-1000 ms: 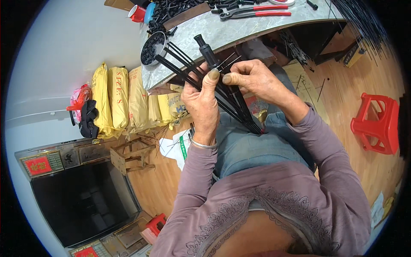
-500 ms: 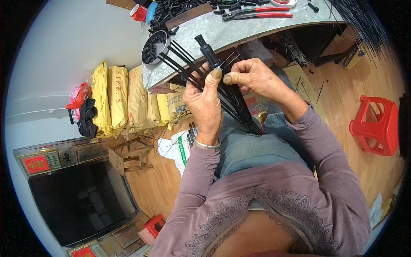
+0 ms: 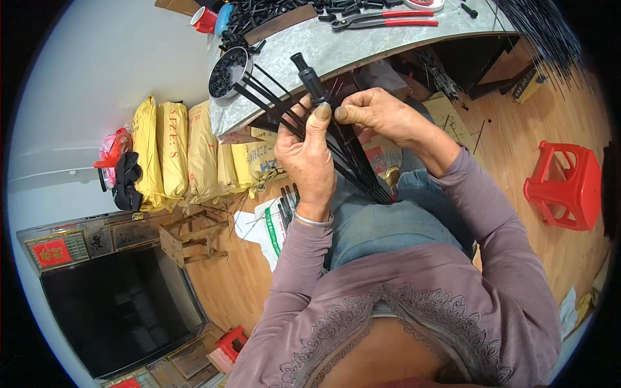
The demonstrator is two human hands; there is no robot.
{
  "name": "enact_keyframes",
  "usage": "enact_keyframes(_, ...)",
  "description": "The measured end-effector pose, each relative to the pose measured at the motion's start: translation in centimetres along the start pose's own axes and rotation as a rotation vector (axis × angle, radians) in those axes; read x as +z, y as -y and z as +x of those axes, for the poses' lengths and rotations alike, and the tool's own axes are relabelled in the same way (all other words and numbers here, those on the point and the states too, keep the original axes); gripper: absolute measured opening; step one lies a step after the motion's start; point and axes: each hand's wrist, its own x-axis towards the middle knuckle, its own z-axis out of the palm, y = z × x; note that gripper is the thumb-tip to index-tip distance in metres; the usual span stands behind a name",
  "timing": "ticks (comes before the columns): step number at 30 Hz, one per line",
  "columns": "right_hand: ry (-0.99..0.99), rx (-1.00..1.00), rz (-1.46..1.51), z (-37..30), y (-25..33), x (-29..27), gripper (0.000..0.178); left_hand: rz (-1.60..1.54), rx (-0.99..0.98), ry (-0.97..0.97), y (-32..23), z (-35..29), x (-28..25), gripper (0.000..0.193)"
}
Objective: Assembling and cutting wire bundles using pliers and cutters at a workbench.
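In front of me is an umbrella frame (image 3: 362, 167), its thin black ribs gathered toward my lap and a stepped black plastic tube (image 3: 308, 76) at its upper end. My left hand (image 3: 305, 152) is closed round the frame just below the tube, thumb pressed on its collar; several ribs (image 3: 266, 103) fan out past its fingers to the upper left. Across from that thumb, my right hand (image 3: 378, 118) pinches at the rib joints beside the collar. Fine wire ends stick up between the hands; the exact spot under the right fingertips is hidden.
On the grey table (image 3: 362, 45) lie red-handled pliers (image 3: 388, 21), a heap of black plastic parts (image 3: 259, 19) and a round bowl (image 3: 229, 72) of small black pieces. Black wires (image 3: 543, 32) overhang the right end. A red stool (image 3: 563, 186) stands right; yellow sacks (image 3: 173, 149) line the left wall.
Both hands and the frame keep nearly the same pose; the right fingertips sit slightly closer to the left thumb. The whole view has shifted a little.
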Motion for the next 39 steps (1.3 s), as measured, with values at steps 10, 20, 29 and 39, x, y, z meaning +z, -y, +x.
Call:
enact_keyframes(10,-0.046,0.024,-0.114,-0.3,-0.1,0.5,0.029,0.148,-0.006,0.025,-0.3,0.0,-0.6,0.025)
enact_keyframes(20,-0.034,-0.028,-0.152,-1.6,1.1,0.7,0.028,0.181,-0.008,0.112,-0.9,0.7,-0.5,0.027)
enact_keyframes(29,0.012,0.035,-0.005,-1.1,0.4,-0.1,0.027,0.182,-0.036,0.190,-1.2,0.6,-0.3,0.028)
enact_keyframes(39,-0.119,-0.063,-0.111,-1.5,0.9,0.4,0.037,0.214,-0.113,0.253,-1.3,1.8,-0.6,0.024)
